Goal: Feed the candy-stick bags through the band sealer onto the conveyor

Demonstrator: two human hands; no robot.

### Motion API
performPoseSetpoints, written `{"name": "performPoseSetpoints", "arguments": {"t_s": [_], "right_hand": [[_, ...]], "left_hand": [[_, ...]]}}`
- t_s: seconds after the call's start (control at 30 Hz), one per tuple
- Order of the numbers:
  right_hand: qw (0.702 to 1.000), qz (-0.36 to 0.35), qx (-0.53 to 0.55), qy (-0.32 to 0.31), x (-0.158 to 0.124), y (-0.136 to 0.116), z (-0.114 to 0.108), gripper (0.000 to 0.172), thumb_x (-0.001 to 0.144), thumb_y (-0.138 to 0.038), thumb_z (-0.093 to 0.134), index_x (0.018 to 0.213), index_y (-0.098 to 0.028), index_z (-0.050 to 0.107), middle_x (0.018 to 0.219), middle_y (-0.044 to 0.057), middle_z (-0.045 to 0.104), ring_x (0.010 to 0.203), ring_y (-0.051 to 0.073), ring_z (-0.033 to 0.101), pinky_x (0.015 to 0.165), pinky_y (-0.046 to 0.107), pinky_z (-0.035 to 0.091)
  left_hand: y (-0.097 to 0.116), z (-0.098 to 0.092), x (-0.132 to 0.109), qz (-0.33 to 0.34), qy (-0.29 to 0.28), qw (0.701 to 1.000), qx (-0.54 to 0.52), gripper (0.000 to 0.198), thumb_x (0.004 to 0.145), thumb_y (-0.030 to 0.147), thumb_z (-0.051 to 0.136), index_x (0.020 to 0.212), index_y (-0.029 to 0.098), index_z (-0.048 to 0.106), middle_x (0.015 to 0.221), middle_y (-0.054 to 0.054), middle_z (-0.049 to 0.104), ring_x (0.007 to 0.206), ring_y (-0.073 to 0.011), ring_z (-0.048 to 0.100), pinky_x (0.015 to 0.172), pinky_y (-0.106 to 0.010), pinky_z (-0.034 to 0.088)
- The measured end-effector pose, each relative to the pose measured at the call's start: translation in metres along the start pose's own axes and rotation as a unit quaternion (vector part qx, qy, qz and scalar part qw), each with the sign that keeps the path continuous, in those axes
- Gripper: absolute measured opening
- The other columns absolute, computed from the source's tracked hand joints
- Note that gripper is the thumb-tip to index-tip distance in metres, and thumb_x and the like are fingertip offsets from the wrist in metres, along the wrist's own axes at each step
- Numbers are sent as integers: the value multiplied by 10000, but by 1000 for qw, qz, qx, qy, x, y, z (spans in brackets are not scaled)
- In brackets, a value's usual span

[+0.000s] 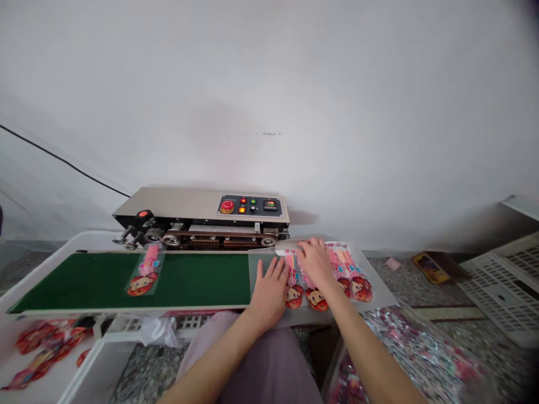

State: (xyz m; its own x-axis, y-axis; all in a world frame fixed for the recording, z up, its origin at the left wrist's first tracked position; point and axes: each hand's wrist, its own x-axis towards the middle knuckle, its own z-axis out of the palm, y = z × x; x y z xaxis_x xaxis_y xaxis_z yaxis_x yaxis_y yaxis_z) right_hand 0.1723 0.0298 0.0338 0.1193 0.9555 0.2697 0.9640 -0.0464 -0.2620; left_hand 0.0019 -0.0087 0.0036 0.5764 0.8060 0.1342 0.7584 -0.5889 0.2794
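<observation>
My left hand (270, 287) lies flat with its fingers spread, at the left side of a clear plastic packet (293, 296) with a red-haired cartoon figure and pastel sticks. My right hand (315, 262) reaches over the row of similar packets (361, 286), its fingers apart and bent down near the packets' upper ends; its thumb is partly hidden. The packets overlap on a pale sheet-covered surface (381, 297) at the right end of a green conveyor belt (202, 278). Farther left on the belt lies a single packet (143, 278), its top end at the sealing machine's rollers.
Behind the belt, the band sealing machine (181, 205) has a red stop button (227, 207) and lit switches. A white bin (80, 362) at lower left holds several packets. Bulky clear bags (421, 348) lie at lower right, near a cardboard box (438, 267) and a white crate (501, 289).
</observation>
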Motion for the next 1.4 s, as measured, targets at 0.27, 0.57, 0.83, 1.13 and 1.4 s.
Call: {"name": "performPoseSetpoints", "arguments": {"t_s": [0.27, 0.57, 0.83, 1.13, 1.4], "right_hand": [[984, 22, 173, 48, 7, -2, -3, 180, 865, -235, 537, 754, -215, 678, 1045, 85, 682, 1086, 272, 526, 961, 427, 361], [917, -21, 398, 4, -9, -29, -54, 228, 842, -409, 563, 816, -204, 660, 822, 28, 712, 792, 186, 642, 734, 297, 489], [893, -16, 447, -44, -15, -34, -63, 154, 770, -349, 627, 749, -207, 683, 748, -8, 649, 729, 160, 580, 713, 285, 456], [924, -19, 380, -33, -18, -35, -51, 175, 794, -362, 571, 758, -216, 660, 752, 5, 670, 708, 170, 589, 662, 281, 447], [963, 19, 268, -26, 12, -19, -6, 165, 786, -275, 540, 702, -219, 670, 675, 6, 691, 658, 179, 605, 639, 279, 407]], "left_hand": [[-4, -1, 0, -63, 62, 984, -152, 539, 945, 211, 485, 1482, 176, 454, 1568, -158, 432, 1463, -310, 379, 1202, -613, 232], [-5, -57, 38, -137, 191, 794, -561, 170, 828, 325, 630, 812, 163, 680, 756, -20, 696, 715, -158, 639, 682, -261, 509], [0, -67, 28, -123, 180, 812, -542, 188, 817, 299, 608, 701, 164, 666, 646, 10, 621, 632, -123, 547, 620, -234, 432], [-6, -62, 37, -138, 183, 873, -431, 141, 805, 176, 578, 673, 179, 627, 645, 34, 611, 636, -118, 559, 620, -226, 414], [-15, -32, 24, -109, 207, 939, -251, 224, 903, 159, 556, 1107, 174, 649, 1191, -103, 662, 1121, -235, 610, 972, -371, 473]]}}
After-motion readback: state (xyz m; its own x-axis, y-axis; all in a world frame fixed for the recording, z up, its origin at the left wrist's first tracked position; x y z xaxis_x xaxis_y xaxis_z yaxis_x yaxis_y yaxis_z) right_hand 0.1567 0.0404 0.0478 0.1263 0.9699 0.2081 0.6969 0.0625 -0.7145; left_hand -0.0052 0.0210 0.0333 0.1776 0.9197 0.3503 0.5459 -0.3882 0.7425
